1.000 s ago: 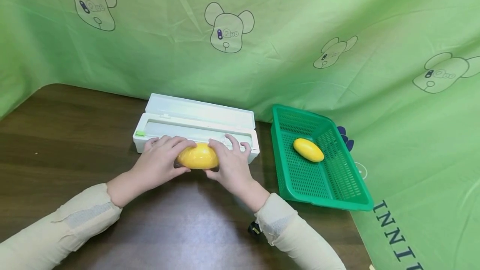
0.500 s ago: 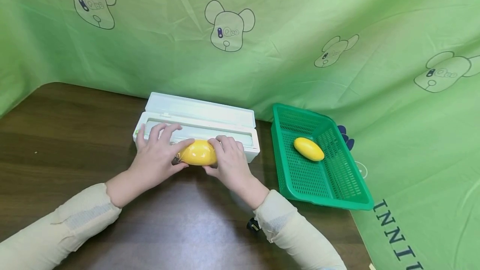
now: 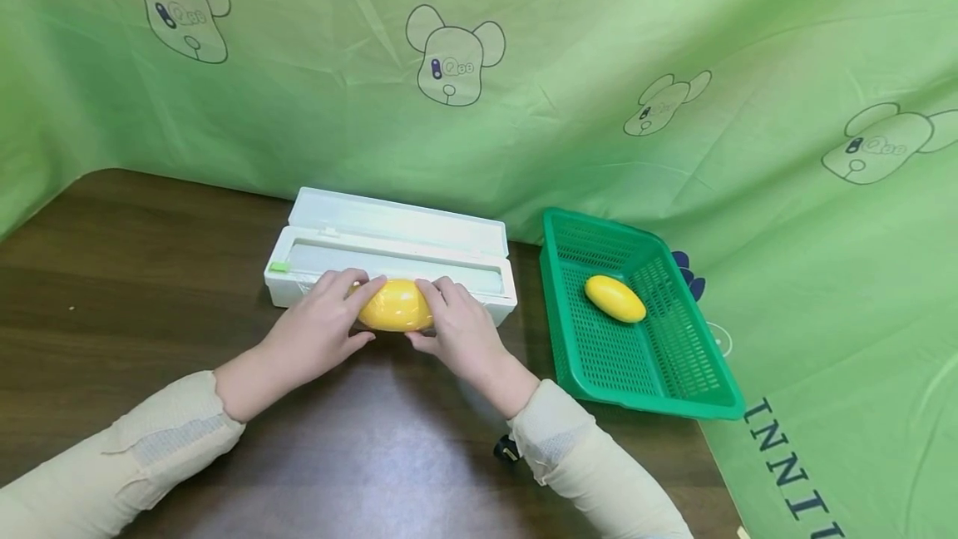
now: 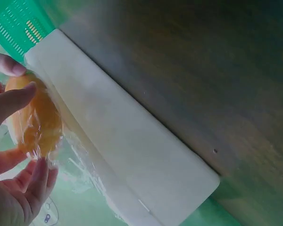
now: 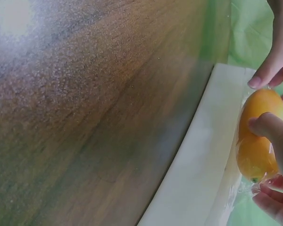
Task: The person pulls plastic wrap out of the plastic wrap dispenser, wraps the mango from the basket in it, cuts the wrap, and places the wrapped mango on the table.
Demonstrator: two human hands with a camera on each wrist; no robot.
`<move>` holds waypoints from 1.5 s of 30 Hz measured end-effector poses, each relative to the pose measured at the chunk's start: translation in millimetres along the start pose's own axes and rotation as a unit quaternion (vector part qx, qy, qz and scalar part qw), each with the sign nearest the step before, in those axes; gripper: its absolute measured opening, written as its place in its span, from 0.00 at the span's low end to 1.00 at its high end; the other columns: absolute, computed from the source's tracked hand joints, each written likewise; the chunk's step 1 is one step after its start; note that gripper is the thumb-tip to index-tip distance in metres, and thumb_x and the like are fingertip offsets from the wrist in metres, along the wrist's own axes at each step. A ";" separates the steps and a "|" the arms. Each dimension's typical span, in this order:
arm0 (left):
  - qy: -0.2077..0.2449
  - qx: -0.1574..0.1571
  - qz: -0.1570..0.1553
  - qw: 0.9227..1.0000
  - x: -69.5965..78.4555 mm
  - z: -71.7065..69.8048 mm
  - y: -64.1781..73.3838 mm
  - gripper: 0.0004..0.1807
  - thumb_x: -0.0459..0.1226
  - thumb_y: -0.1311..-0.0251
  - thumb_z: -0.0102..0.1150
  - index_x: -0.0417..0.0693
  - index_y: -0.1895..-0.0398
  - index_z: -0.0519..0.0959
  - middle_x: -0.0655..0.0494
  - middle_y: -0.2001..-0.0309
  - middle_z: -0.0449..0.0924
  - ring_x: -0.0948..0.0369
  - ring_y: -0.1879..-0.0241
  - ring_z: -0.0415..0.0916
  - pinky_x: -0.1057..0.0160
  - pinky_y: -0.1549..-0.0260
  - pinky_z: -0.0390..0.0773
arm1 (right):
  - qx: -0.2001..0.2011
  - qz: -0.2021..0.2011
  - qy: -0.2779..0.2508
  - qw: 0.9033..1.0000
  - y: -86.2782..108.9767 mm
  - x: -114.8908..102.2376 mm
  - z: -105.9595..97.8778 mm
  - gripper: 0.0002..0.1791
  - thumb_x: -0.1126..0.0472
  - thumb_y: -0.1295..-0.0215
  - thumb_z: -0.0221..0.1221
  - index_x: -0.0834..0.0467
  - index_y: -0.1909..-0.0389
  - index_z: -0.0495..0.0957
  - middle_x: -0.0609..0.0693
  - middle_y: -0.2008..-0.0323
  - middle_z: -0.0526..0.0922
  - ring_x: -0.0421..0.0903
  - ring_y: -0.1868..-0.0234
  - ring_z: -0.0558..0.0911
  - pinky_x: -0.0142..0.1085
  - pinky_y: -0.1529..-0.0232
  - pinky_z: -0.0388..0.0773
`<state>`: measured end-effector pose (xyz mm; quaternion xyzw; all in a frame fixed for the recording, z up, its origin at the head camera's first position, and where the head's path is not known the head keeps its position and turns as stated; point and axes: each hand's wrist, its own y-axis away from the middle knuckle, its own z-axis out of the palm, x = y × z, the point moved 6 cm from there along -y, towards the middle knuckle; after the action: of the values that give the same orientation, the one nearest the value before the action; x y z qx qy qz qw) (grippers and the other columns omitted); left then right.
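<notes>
Both hands hold a yellow mango [image 3: 395,307] at the front edge of a white cling film dispenser [image 3: 486,300]. My left hand [image 3: 320,321] grips its left end, thumb below and fingers above. On the right end, my right hand [image 3: 466,329] grips it the same way. Clear cling film [image 4: 80,160] covers the mango with shiny wrinkles and runs along the dispenser's edge in the left wrist view. In the right wrist view, the thumb of my right hand lies across the mango [image 5: 254,157], and crumpled film shows at its lower end.
The dispenser's lid [image 3: 397,219] stands raised at the back, against a green curtain [image 3: 314,131]. To the right, a green basket [image 3: 565,339] holds another yellow mango [image 3: 615,299]. A small black object [image 3: 506,448] shows beside the right sleeve.
The mango has shifted slightly away from me. My left hand's fingers spread out over the dispenser half a second ago, then drew back in around the mango's left end.
</notes>
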<state>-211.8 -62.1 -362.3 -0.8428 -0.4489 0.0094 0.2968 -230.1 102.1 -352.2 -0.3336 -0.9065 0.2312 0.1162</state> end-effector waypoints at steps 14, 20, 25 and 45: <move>0.017 0.002 0.037 0.999 -2.0 3.2 4.0 0.34 0.30 0.64 0.86 0.36 0.52 0.76 0.45 0.56 0.80 0.48 0.61 0.80 0.51 0.59 0.83 | -0.010 -0.006 -0.002 1.000 10.8 -4.3 6.8 0.39 0.54 0.54 0.82 0.65 0.44 0.76 0.53 0.64 0.77 0.47 0.68 0.79 0.38 0.68 0.83; 0.017 -0.024 0.027 0.999 -1.4 6.0 3.2 0.31 0.32 0.64 0.86 0.37 0.54 0.78 0.47 0.59 0.80 0.49 0.62 0.80 0.51 0.60 0.83 | -0.021 0.003 -0.002 1.000 16.9 -5.0 13.6 0.38 0.54 0.54 0.82 0.65 0.44 0.77 0.52 0.64 0.77 0.46 0.68 0.79 0.37 0.67 0.83; 0.023 -0.043 0.017 0.999 -3.3 7.6 1.7 0.29 0.33 0.62 0.85 0.39 0.56 0.79 0.49 0.61 0.79 0.51 0.63 0.79 0.52 0.61 0.83 | -0.020 0.002 -0.002 1.000 17.9 -4.3 16.9 0.38 0.54 0.54 0.82 0.65 0.44 0.78 0.52 0.64 0.77 0.46 0.69 0.80 0.37 0.67 0.83; 0.028 -0.078 0.008 0.997 -11.6 14.6 -4.6 0.25 0.33 0.61 0.84 0.42 0.63 0.76 0.51 0.66 0.77 0.54 0.69 0.78 0.52 0.67 0.81 | -0.095 0.008 0.012 0.995 11.7 -1.2 27.8 0.39 0.50 0.47 0.78 0.68 0.41 0.77 0.53 0.60 0.78 0.47 0.62 0.81 0.39 0.61 0.83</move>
<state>-226.3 -61.8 -374.9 -0.8668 -0.4334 -0.0466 0.2422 -232.9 99.7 -382.1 -0.3530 -0.9202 0.1413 0.0929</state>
